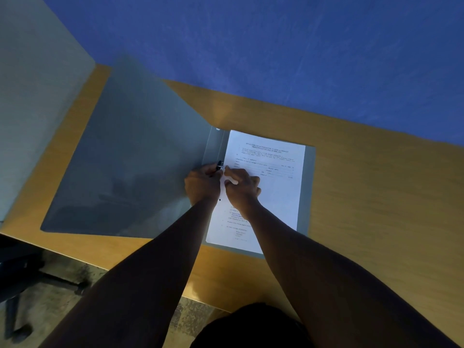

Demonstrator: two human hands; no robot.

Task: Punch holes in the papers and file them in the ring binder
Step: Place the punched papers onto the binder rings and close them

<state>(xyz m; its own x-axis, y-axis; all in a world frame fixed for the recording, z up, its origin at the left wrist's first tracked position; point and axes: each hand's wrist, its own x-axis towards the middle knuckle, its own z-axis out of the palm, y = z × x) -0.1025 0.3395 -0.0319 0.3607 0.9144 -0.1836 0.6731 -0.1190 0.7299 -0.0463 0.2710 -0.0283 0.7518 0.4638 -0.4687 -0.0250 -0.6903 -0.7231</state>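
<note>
A blue wall (276, 46) fills the space beyond both hands, and a grey panel (30, 96) stands far off to the left of them. Under the hands lies the wooden tabletop (376, 197), its near edge cutting across beneath the forearms, with a patch of worn floor (62, 277) and a dark chair base (15, 292) below and to the left.

The grey ring binder (125, 159) lies open on the tabletop: its wide cover spreads away to the left of the left hand, and its back board shows as a grey margin to the right of the right hand. A stack of white printed papers (271, 192) rests on that back board, directly under the right hand and wrist.

Both bare forearms reach forward and converge at the binder's spine. The left hand (203, 183) is curled, its grip pinching a small dark metal fastener (220, 165) at the papers' left edge. The right hand (242, 185) sits just beside it, knuckles up, its grip pressed together, fingertips pinching at the same fastener, the two hands nearly touching.
</note>
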